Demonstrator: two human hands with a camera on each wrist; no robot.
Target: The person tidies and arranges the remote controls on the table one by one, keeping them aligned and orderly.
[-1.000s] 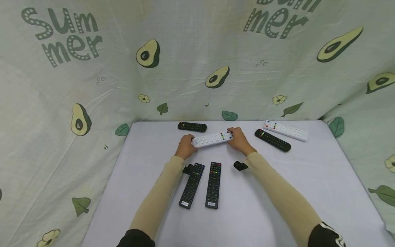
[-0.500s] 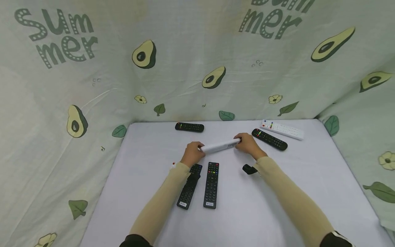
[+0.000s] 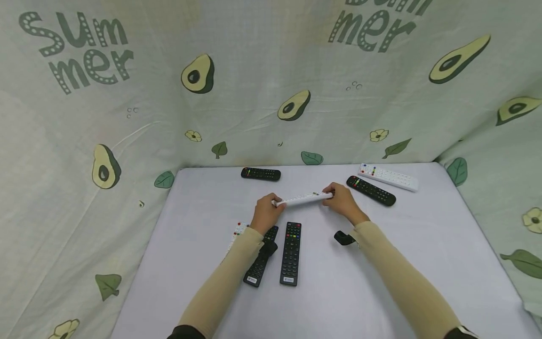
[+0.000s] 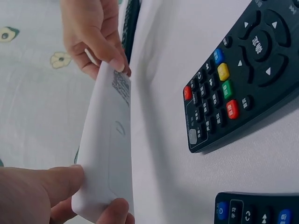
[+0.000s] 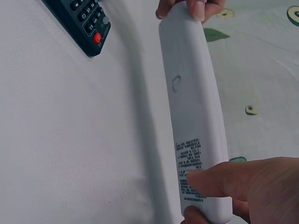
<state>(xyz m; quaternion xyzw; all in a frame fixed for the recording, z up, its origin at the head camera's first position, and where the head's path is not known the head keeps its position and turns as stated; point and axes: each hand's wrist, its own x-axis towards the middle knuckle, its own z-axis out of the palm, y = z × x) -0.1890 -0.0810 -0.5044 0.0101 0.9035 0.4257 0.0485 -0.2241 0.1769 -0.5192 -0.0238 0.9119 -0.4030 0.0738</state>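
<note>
Pinching white remote [image 3: 304, 200] by its ends between left hand [image 3: 266, 213] and right hand [image 3: 342, 201], likely mid-handling. Next, probably calls for matched grip, level wrists.

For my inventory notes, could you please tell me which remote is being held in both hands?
The white remote gripped at its ends by the left hand and right hand; the others lie on the table.

The white table [image 3: 338, 292] carries a short black remote [image 3: 260, 174] by its far edge, a white remote [image 3: 388, 177] and rounded black remote [image 3: 371, 190] toward the far right corner, and, nearer the left edge, two labelled black remotes [image 3: 290, 254] [image 3: 255, 272] and a half-hidden white remote [image 3: 238, 229].
</note>
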